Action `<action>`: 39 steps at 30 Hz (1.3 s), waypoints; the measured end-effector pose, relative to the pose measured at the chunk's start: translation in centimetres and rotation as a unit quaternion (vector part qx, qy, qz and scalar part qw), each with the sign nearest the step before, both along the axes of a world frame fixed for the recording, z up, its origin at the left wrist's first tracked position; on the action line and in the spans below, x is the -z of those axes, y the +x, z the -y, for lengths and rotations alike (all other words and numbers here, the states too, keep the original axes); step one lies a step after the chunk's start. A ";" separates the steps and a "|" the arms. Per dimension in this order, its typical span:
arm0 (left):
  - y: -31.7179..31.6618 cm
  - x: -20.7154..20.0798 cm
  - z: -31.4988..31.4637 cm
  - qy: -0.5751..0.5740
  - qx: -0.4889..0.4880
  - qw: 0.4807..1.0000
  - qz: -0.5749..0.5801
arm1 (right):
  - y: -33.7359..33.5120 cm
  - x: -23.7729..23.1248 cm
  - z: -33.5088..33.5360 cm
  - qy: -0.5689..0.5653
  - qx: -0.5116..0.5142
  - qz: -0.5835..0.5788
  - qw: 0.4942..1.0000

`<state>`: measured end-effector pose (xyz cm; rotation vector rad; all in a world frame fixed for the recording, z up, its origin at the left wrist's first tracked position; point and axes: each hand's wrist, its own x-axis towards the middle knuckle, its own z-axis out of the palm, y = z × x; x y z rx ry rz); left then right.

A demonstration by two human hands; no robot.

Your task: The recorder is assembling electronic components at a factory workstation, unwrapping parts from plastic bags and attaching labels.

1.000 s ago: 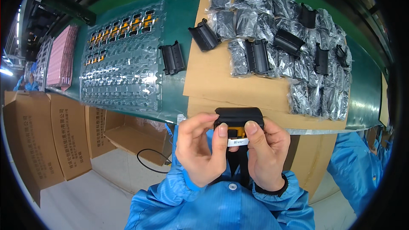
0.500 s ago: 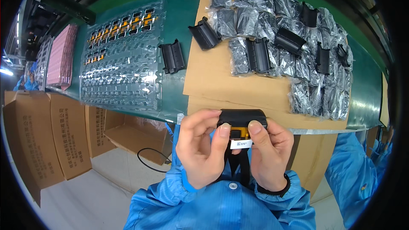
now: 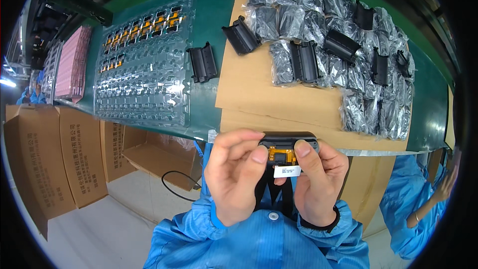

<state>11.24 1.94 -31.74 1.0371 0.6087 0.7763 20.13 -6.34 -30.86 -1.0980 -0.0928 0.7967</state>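
Between both hands, just in front of the bench edge, is a black curved plastic housing [image 3: 291,138]. An orange flex circuit [image 3: 272,155] with a dark square lies against its near side, and a white label [image 3: 288,171] hangs below. My left hand [image 3: 233,177] pinches the housing's left end, thumb in front and fingers behind. My right hand [image 3: 318,182] grips the right end, its thumb pressing by the circuit's right side. Fingers behind the housing are partly hidden. A loose black plastic cover [image 3: 202,63] lies on the green bench beyond my left hand.
A clear blister tray [image 3: 142,87] on the left holds rows of orange flex circuits. Bagged black parts [image 3: 291,20] cover the cardboard sheet [image 3: 249,97], several loose covers on top. Pink stacked trays [image 3: 73,65], floor cartons [image 3: 82,154] and a blue-sleeved person [image 3: 411,204] flank the bench.
The housing has tilted so more of the orange circuit and its dark square shows. Both hands have shifted slightly right and down. At the right, the other person's forearm and hand have come into view.
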 end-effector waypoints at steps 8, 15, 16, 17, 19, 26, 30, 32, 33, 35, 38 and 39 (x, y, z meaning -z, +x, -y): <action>0.5 0.8 0.2 0.069 -0.006 0.996 -0.059 | -0.5 0.7 0.2 -0.006 -0.001 0.047 0.999; 1.2 1.4 -0.4 0.095 -0.013 0.992 -0.084 | -0.5 1.9 -0.2 -0.027 0.012 0.053 0.998; 1.3 1.5 -0.6 0.086 0.007 0.992 -0.093 | -0.2 2.1 -0.3 -0.027 0.011 0.053 0.998; 1.2 1.4 -0.8 0.085 0.007 0.992 -0.092 | 0.1 2.3 -0.3 -0.025 0.012 0.046 0.999; 0.7 1.2 -1.3 -0.025 0.044 0.993 -0.102 | 0.4 2.2 -0.4 -0.017 0.016 0.028 0.999; 0.7 2.9 -2.8 0.073 0.028 0.992 -0.097 | 1.5 3.1 0.0 -0.072 -0.033 -0.037 0.996; 0.7 3.8 -3.8 0.072 0.020 0.990 -0.122 | 1.9 3.5 0.1 -0.118 -0.127 -0.127 0.977; 0.7 4.2 -3.9 0.108 0.016 0.983 -0.147 | 1.6 4.1 -0.4 -0.100 -0.133 -0.125 0.978; 0.7 4.3 -3.7 0.105 0.019 0.983 -0.146 | 1.4 4.4 -0.5 -0.100 -0.115 -0.132 0.980; 1.0 4.6 -3.8 0.114 -0.001 0.974 -0.194 | 1.4 4.4 -0.8 -0.104 -0.107 -0.132 0.980; 1.0 4.8 -4.6 0.361 -0.009 0.890 -0.280 | 1.0 4.8 -1.0 -0.112 -0.092 -0.121 0.982; 0.9 4.8 -4.7 0.359 -0.009 0.891 -0.278 | 0.9 4.9 -1.1 -0.115 -0.085 -0.110 0.984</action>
